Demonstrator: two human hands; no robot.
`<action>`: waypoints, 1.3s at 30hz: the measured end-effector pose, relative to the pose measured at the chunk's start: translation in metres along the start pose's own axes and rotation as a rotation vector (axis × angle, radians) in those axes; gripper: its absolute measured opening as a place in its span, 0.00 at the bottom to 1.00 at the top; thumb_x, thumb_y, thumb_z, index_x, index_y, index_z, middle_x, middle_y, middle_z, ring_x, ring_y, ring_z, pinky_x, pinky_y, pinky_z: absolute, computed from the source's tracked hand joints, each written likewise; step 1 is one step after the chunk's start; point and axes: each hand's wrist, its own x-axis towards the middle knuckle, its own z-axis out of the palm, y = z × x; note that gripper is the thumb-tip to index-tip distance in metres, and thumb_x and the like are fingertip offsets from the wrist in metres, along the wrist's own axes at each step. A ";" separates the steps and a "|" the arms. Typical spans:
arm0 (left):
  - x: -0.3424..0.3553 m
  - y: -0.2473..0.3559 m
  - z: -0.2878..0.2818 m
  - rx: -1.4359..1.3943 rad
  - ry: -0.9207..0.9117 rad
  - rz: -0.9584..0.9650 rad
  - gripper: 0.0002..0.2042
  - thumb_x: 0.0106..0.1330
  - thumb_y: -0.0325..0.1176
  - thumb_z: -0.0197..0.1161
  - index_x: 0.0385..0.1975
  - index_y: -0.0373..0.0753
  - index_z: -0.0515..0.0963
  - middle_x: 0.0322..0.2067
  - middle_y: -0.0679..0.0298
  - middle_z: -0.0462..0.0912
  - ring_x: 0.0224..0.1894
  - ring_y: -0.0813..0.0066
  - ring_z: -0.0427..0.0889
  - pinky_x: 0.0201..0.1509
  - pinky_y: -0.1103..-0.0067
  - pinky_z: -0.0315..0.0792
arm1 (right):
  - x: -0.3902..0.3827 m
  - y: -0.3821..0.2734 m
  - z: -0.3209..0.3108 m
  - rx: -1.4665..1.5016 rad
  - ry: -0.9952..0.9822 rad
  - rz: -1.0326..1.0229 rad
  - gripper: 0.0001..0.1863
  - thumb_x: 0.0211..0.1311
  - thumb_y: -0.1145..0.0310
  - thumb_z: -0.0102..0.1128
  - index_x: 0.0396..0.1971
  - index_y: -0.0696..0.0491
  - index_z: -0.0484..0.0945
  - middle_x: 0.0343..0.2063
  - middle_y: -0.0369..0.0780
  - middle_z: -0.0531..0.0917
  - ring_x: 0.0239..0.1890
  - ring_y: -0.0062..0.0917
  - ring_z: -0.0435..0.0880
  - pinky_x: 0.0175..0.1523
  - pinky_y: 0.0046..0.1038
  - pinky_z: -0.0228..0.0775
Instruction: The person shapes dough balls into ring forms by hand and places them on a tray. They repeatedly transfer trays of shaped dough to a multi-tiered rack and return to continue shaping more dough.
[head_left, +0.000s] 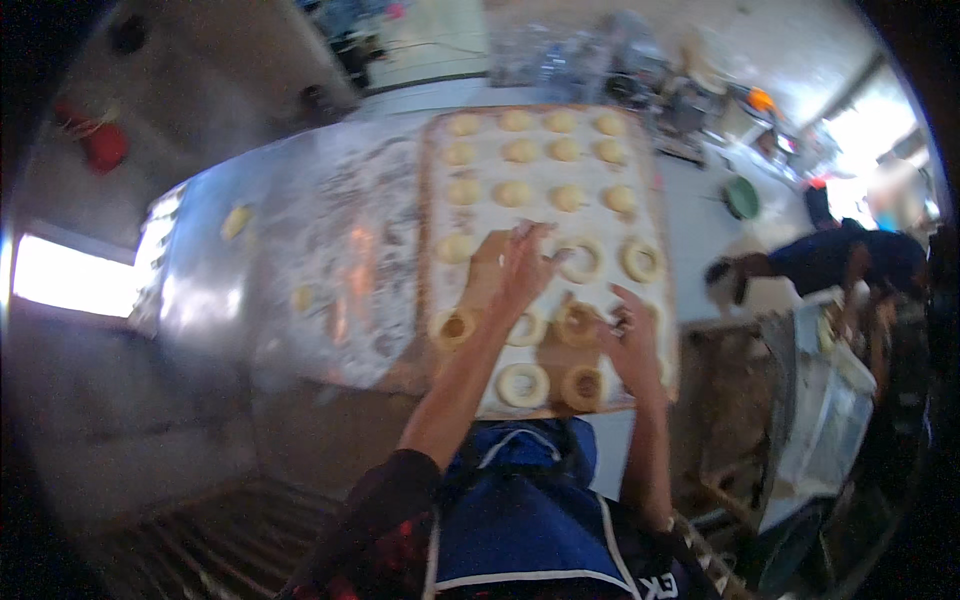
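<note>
A floured board [550,222] carries rows of pale dough balls [513,194] on its far part and dough rings [522,385] on its near part. My left hand [522,265] reaches over the middle of the board, fingers spread, its thumb close to the left edge of a dough ring [580,260]. Whatever lies directly beneath that palm is hidden. My right hand [632,338] hovers at the right side, fingers curved and apart, beside a shaded dough ring [578,324]. Neither hand visibly holds any dough.
Left of the board stretches a shiny metal table [300,270] dusted with flour, bearing small dough scraps [236,221]. At the right, a person [850,262] in dark clothes bends near a pale bin [825,420]. A green bowl [741,197] sits on the tiled floor.
</note>
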 end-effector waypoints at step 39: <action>-0.144 -0.271 -0.241 -0.791 -0.094 -0.637 0.15 0.69 0.34 0.59 0.49 0.29 0.78 0.38 0.61 0.81 0.40 0.75 0.79 0.42 0.78 0.74 | -0.004 -0.166 0.378 0.626 -0.406 0.153 0.20 0.56 0.70 0.69 0.48 0.61 0.79 0.34 0.41 0.86 0.36 0.20 0.84 0.42 0.24 0.77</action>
